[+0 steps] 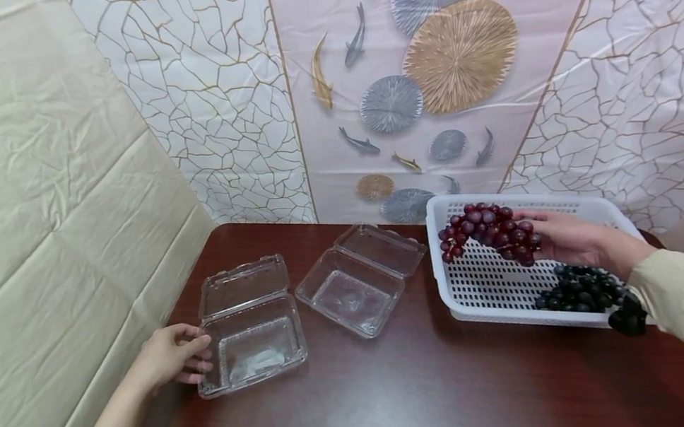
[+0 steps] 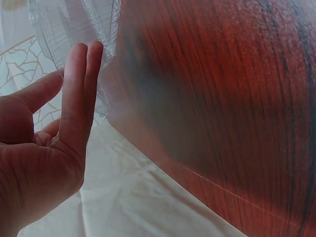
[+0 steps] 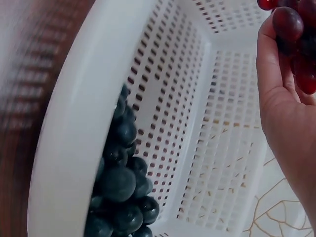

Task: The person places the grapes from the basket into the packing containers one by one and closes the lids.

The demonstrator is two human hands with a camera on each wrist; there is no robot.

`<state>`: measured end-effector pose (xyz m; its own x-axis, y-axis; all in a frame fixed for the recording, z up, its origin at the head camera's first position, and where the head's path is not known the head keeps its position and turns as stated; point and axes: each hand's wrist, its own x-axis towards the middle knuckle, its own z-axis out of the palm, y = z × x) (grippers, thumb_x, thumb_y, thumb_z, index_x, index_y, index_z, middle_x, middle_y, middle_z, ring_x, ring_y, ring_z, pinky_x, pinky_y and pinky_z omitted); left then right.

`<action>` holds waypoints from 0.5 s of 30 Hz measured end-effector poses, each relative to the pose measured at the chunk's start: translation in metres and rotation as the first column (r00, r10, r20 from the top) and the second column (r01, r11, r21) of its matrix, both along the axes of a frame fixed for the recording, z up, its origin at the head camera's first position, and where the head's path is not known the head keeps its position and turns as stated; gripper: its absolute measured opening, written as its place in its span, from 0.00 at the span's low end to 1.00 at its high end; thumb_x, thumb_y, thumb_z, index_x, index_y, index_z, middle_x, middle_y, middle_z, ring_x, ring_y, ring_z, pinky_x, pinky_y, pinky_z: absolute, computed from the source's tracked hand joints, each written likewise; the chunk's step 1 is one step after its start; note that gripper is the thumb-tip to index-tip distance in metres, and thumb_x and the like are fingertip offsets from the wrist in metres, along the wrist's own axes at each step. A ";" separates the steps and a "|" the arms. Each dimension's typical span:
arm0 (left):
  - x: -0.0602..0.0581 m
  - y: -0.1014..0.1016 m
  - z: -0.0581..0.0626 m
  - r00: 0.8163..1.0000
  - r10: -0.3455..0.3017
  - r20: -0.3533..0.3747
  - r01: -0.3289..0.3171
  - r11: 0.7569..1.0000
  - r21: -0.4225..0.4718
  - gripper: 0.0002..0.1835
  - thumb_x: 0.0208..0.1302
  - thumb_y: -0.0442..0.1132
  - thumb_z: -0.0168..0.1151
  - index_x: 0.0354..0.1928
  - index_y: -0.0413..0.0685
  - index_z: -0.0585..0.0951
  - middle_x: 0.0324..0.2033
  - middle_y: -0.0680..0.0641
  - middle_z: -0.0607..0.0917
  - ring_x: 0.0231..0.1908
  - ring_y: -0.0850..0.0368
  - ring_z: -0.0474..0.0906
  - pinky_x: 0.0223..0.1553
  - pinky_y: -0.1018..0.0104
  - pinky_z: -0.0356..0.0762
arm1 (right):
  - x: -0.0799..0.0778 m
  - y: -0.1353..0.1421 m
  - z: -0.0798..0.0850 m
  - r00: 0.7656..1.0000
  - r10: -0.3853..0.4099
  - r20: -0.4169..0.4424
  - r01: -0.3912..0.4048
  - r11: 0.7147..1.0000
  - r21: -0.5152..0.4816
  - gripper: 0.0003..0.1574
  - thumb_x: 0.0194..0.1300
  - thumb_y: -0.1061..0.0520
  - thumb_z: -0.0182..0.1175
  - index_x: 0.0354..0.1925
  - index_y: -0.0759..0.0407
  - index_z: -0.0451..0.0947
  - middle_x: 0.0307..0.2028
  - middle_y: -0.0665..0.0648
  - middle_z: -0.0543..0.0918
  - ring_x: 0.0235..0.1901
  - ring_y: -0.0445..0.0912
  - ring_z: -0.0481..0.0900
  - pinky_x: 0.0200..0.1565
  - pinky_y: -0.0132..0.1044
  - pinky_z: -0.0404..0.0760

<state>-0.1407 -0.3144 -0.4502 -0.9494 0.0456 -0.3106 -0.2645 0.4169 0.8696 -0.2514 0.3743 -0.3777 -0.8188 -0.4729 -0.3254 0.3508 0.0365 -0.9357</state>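
Note:
My right hand (image 1: 569, 237) holds a bunch of red grapes (image 1: 490, 229) above the white plastic basket (image 1: 442, 279). The right wrist view catches those red grapes (image 3: 298, 39) at its upper right, resting against the fingers. Down in the basket's near right corner lies a bunch of black grapes (image 1: 582, 287). At the left, my left hand (image 1: 173, 355) has its fingers loosely extended beside the left edge of a clear lidded container (image 1: 251, 335), which stands with its lid up. In the left wrist view, thumb and fingertips overlap that container's edge (image 2: 106, 29).
A second clear container (image 1: 352, 294), lid also raised, sits between the first one and the basket. All stand on a dark red-brown wooden table (image 1: 390, 393). A patterned cloth (image 1: 225, 99) hangs behind it, with a plain beige cloth (image 1: 30, 230) along the left.

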 end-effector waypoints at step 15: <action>0.000 0.001 0.004 1.000 -0.009 0.004 0.009 1.000 -0.014 0.19 0.80 0.33 0.59 0.59 0.21 0.73 0.37 0.33 0.90 0.32 0.47 0.91 0.29 0.53 0.94 | 0.007 -0.044 0.025 0.994 -0.103 -0.023 0.100 0.990 -0.100 0.13 0.86 0.61 0.50 0.54 0.51 0.81 0.48 0.55 0.87 0.45 0.46 0.87 0.51 0.40 0.92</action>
